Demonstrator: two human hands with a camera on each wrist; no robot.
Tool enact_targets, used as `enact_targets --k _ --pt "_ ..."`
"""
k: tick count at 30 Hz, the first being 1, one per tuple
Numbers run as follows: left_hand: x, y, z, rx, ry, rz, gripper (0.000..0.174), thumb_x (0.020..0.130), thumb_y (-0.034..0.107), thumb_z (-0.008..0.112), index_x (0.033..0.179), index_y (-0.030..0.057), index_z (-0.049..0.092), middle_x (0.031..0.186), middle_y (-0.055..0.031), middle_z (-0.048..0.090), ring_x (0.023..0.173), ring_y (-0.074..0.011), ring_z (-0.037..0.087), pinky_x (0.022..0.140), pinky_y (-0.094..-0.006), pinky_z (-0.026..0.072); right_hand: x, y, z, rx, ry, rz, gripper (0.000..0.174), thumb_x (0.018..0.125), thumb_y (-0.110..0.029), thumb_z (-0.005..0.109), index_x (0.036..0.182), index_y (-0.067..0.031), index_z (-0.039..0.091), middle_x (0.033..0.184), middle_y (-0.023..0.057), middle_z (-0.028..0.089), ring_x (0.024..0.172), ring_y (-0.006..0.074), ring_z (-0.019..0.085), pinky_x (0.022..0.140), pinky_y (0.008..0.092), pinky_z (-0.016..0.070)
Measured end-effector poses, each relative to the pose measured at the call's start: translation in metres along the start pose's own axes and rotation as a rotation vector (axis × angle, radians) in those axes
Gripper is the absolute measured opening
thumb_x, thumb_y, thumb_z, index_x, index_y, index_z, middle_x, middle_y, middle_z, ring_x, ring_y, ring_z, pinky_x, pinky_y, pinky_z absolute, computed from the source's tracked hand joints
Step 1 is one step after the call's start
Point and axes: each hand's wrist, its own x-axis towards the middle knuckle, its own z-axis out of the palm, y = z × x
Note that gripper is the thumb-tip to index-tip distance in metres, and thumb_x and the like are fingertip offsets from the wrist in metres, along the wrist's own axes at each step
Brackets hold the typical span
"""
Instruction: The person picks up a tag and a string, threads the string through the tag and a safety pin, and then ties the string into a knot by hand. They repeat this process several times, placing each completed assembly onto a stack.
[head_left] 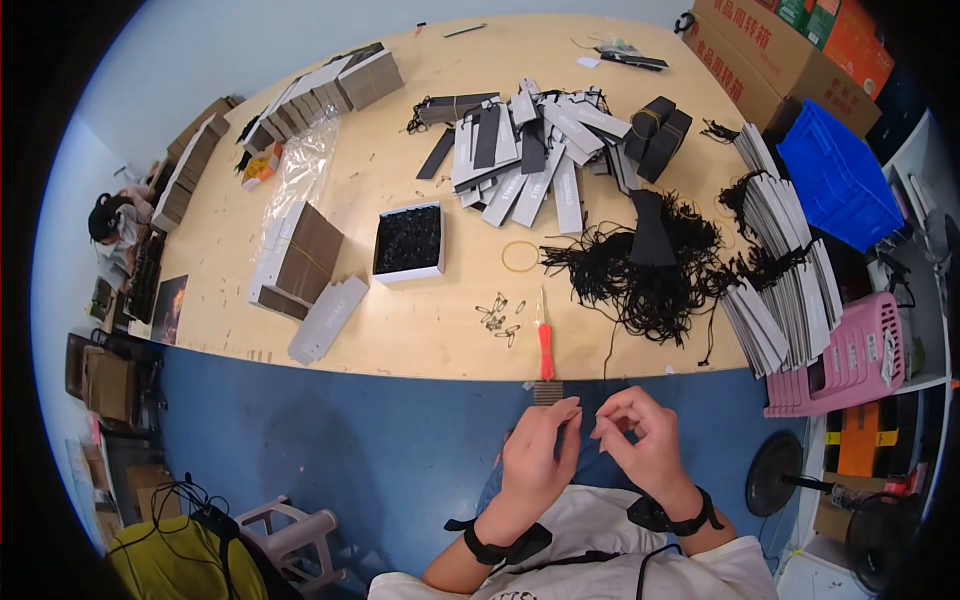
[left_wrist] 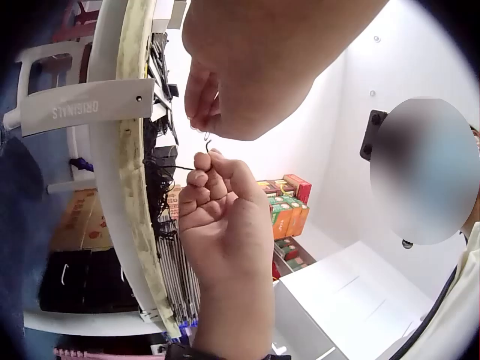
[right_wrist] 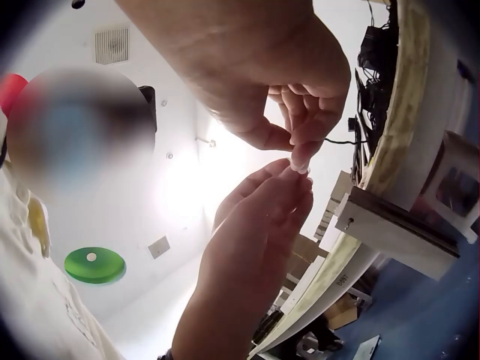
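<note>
Pinch grips close together: right hand [head_left: 645,440] on black cord [left_wrist: 175,166], left hand [head_left: 538,448] on metal piece [left_wrist: 207,136]

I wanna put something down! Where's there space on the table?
The table has bare room near its front edge, between the loose grey tag and the little metal pieces. There's more at the back, behind the big tag pile. The right side is crowded with black strings and stacked tags.

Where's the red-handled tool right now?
In the head view, the red-handled tool lies at the table's front edge, right of the small metal pieces and left of the black cord pile.
</note>
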Motion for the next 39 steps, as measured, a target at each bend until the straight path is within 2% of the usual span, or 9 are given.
enact_targets --k 2,12,24,26,30,32,35,37,39 --pt "0.0 -0.001 0.0 0.028 -0.015 0.021 0.032 0.078 -0.011 0.068 0.106 -0.0011 0.06 0.086 -0.0128 0.066 0.075 -0.0232 0.067 0.068 -0.0294 0.0528 0.0 0.001 -0.001 0.038 -0.006 0.019 0.007 0.087 0.006 0.059 0.093 0.0031 0.055 0.078 0.0083 0.066 0.068 0.011 0.065 0.058 0.0223 0.052" --pt "-0.001 -0.003 0.003 0.007 -0.035 -0.005 0.03 0.078 -0.013 0.067 0.105 -0.0013 0.06 0.087 -0.0135 0.067 0.077 -0.0235 0.068 0.068 -0.0294 0.0531 0.003 0.006 -0.007 0.364 -0.123 0.172 0.008 0.088 0.003 0.059 0.094 0.0026 0.054 0.08 0.0084 0.066 0.069 0.0095 0.063 0.059 0.0219 0.0513" --pt "-0.008 0.0 0.005 -0.105 -0.066 -0.125 0.027 0.081 -0.011 0.067 0.106 -0.0016 0.06 0.092 -0.0134 0.068 0.085 -0.0192 0.069 0.073 -0.0283 0.0536 0.001 0.011 -0.008 0.311 -0.068 0.164 0.01 0.092 -0.001 0.06 0.1 0.0031 0.056 0.085 0.0109 0.069 0.071 0.0116 0.066 0.06 0.0221 0.0503" --pt "-0.011 0.0 0.007 -0.28 -0.04 -0.268 0.022 0.085 -0.007 0.066 0.106 -0.0025 0.06 0.093 -0.0111 0.067 0.084 -0.0167 0.067 0.075 -0.0275 0.0531 -0.001 0.01 -0.007 0.312 -0.065 0.154 0.01 0.092 -0.002 0.06 0.1 0.0026 0.057 0.085 0.0104 0.069 0.071 0.0116 0.066 0.06 0.0221 0.0503" --pt "-0.015 -0.007 0.005 -0.413 -0.115 -0.321 0.015 0.089 -0.003 0.065 0.103 -0.0025 0.061 0.093 -0.0076 0.064 0.083 -0.0141 0.064 0.076 -0.0259 0.0518 -0.004 0.012 -0.003 0.295 -0.078 0.09 0.008 0.093 -0.002 0.06 0.099 0.0016 0.058 0.085 0.0091 0.069 0.07 0.0119 0.066 0.061 0.0223 0.0506" --pt "-0.017 -0.01 0.007 -0.792 -0.114 -0.57 0.009 0.09 -0.001 0.064 0.098 -0.0016 0.061 0.092 -0.0051 0.062 0.083 -0.0115 0.061 0.075 -0.0236 0.0498 -0.006 0.015 0.0 0.264 -0.077 0.065 0.008 0.093 -0.001 0.059 0.1 0.0014 0.057 0.084 0.0086 0.069 0.07 0.0117 0.066 0.061 0.0223 0.0506" --pt "-0.012 -0.001 0.001 -0.929 -0.064 -0.675 0.005 0.089 -0.002 0.064 0.093 -0.0006 0.062 0.093 -0.0041 0.061 0.084 -0.0097 0.059 0.073 -0.0218 0.0474 -0.012 0.009 -0.005 0.224 -0.091 0.061 0.008 0.092 0.001 0.059 0.1 0.002 0.059 0.082 0.0082 0.069 0.069 0.0107 0.066 0.059 0.0219 0.0503" --pt "-0.008 -0.004 -0.001 -0.766 0.022 -0.569 0.004 0.089 -0.002 0.065 0.091 -0.0004 0.062 0.092 -0.0038 0.06 0.081 -0.009 0.057 0.071 -0.0214 0.0457 -0.015 0.009 -0.011 0.216 -0.102 0.076 0.008 0.091 0.002 0.059 0.099 0.0027 0.061 0.081 0.0084 0.069 0.068 0.0099 0.065 0.058 0.0217 0.0499" --pt "-0.002 -0.014 -0.01 -0.467 0.148 -0.392 0.005 0.088 -0.001 0.066 0.09 -0.0004 0.062 0.091 -0.0036 0.059 0.079 -0.0087 0.055 0.071 -0.0215 0.0446 -0.024 0.021 -0.03 0.502 -0.205 0.007 0.01 0.087 0.004 0.063 0.097 0.005 0.065 0.083 0.013 0.07 0.062 0.0105 0.063 0.053 0.0203 0.0483"
